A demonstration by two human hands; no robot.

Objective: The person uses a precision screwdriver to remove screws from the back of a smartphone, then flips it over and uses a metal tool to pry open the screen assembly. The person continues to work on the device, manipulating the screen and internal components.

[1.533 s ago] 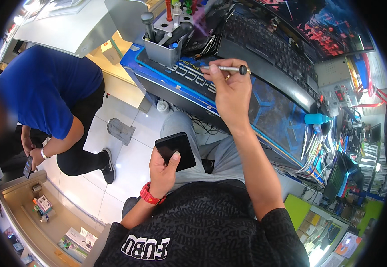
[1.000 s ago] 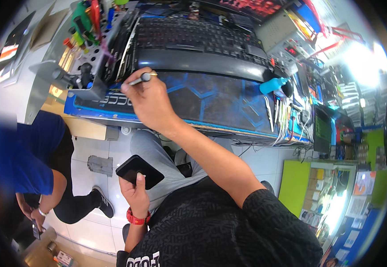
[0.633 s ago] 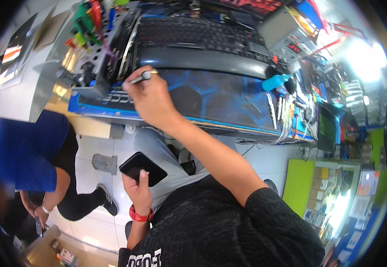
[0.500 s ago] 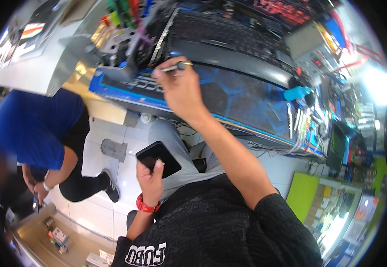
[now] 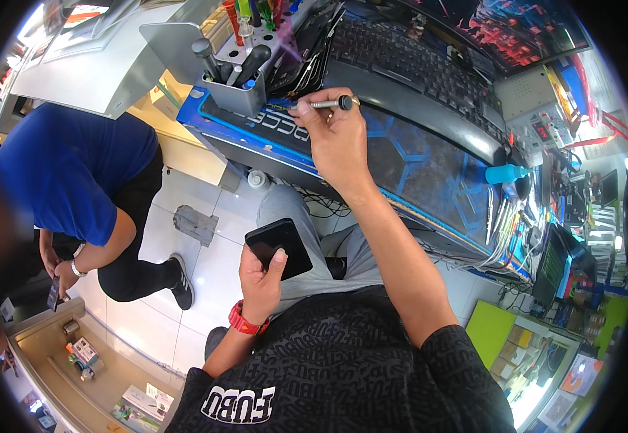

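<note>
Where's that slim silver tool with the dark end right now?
In the head view, the silver tool is near the top centre, in the right hand over the desk mat, just right of the grey holder.

Right arm stretched out toward black keyboard, almost straight. Right hand held near keyboard's left end, on person's side of it, back of hand turned up, thumb and fingers pinched. Left arm bent, held low, well apart from keyboard, nearer person's tummy. Left hand curled closed, thumb laid on top.
</note>
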